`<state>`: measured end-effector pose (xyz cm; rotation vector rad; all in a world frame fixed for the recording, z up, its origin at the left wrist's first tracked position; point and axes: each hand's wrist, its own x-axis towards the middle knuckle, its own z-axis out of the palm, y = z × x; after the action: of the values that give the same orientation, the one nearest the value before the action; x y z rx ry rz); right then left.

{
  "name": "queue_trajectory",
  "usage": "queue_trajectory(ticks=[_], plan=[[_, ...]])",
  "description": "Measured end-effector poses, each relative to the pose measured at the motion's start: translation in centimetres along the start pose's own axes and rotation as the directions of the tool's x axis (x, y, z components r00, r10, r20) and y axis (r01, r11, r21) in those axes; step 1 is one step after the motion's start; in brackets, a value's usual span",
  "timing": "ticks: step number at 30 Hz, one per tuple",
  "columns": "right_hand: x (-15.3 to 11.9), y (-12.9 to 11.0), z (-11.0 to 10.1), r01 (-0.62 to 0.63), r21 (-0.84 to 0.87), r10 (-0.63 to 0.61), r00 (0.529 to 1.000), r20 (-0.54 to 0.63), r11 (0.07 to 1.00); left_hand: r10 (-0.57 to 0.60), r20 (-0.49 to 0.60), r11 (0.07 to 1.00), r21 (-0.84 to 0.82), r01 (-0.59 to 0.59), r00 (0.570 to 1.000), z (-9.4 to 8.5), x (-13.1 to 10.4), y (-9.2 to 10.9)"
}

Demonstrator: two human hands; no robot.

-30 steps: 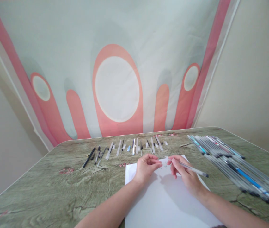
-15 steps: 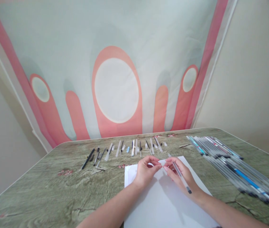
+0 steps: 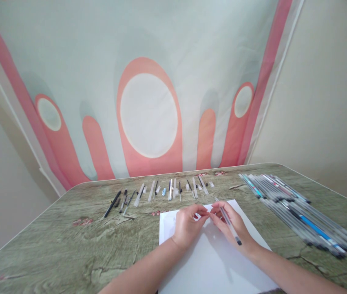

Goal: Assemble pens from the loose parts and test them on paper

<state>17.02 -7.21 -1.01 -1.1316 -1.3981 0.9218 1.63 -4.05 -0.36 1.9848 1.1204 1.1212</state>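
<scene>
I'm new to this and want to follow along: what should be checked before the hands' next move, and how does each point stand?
1. Pen held by the right hand: ok.
2. White paper lying beneath both hands: ok.
3. Right hand free of other things: not ok, it has the pen.
4. Small part pinched between the left hand's fingers: cannot tell, too small to make out.
5. Pens on the right clear of both hands: ok.
6. Loose pen parts beyond the paper out of the hands' way: ok.
</scene>
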Motion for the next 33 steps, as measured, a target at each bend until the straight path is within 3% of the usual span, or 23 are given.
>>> queue_trajectory(ticks=[9, 17, 24, 28, 33], plan=[[0.1, -0.2, 0.1, 0.026, -0.058, -0.025, 1.000, 0.009, 0.998, 0.091, 0.018, 0.979, 0.182, -0.093, 0.996, -0.4, 0.0, 0.4], [0.1, -0.1, -0.1, 0.062, -0.126, -0.063, 0.998, 0.000, 0.990, -0.028, 0.022, 0.999, -0.030, 0.029, 0.999, -0.1, 0.3, 0.4], [0.1, 0.5, 0.0, 0.119, -0.240, -0.128, 0.991, -0.022, 0.964, -0.161, 0.100, 0.945, -0.270, 0.183, 0.982, 0.1, 0.6, 0.5], [0.2, 0.9, 0.0, 0.146, -0.257, -0.159, 0.987, -0.032, 0.955, -0.116, 0.137, 0.947, -0.284, 0.151, 0.984, 0.0, 0.5, 0.6], [0.2, 1.3, -0.1, 0.150, -0.235, -0.158, 0.987, -0.017, 0.960, -0.018, 0.152, 0.987, -0.153, 0.041, 0.988, -0.4, 0.4, 0.9]])
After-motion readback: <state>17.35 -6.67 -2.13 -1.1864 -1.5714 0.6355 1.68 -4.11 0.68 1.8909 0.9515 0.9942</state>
